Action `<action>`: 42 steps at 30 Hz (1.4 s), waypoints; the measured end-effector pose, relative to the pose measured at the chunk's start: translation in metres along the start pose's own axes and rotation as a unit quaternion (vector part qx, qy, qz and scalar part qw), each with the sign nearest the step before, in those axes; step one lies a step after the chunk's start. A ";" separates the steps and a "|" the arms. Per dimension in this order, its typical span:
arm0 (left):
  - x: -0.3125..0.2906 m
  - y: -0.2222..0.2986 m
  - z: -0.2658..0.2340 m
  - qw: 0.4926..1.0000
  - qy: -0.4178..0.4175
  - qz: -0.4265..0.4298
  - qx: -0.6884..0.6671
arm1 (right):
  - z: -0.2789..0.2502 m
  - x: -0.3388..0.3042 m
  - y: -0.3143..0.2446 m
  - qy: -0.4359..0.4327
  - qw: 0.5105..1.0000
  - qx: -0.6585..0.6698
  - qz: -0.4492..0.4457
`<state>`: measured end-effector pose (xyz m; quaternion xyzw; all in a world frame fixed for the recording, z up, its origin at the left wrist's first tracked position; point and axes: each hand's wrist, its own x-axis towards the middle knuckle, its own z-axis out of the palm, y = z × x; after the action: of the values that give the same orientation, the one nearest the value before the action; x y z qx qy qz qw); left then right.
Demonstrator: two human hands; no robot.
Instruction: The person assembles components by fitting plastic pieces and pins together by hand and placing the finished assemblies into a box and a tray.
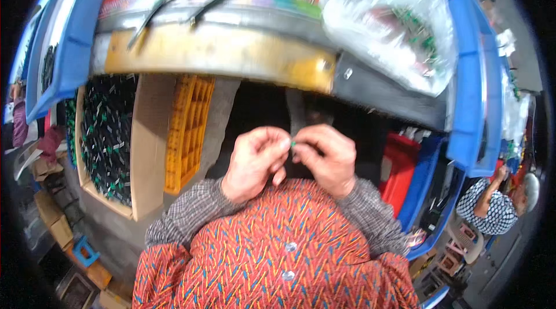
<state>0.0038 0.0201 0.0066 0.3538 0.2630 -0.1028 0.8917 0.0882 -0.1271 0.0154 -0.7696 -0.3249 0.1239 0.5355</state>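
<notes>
Between the worktable and the patterned garment, the right hand pinches a small green piece between thumb and forefinger. The left hand, fingertips bunched, is right beside it; whether it grips too I cannot tell. Leftward stands a carton of black-and-green parts; a clear plastic bag lies on the worktable
</notes>
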 end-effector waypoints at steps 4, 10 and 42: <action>-0.002 0.010 0.004 0.999 -0.029 0.039 -0.006 | -0.003 0.002 -0.016 0.021 0.999 0.026 -0.003; -0.008 0.066 0.024 0.964 -0.082 0.178 0.182 | -0.047 0.038 -0.073 0.050 0.984 -0.130 -0.112; 0.039 0.140 0.033 0.700 -0.009 0.544 0.463 | -0.189 0.378 -0.031 0.063 0.950 -0.306 0.000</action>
<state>0.1014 0.0996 0.0864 0.8023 -0.0641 0.2878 0.5191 0.4654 -0.0216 0.1778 -0.9029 -0.3126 -0.0300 0.2935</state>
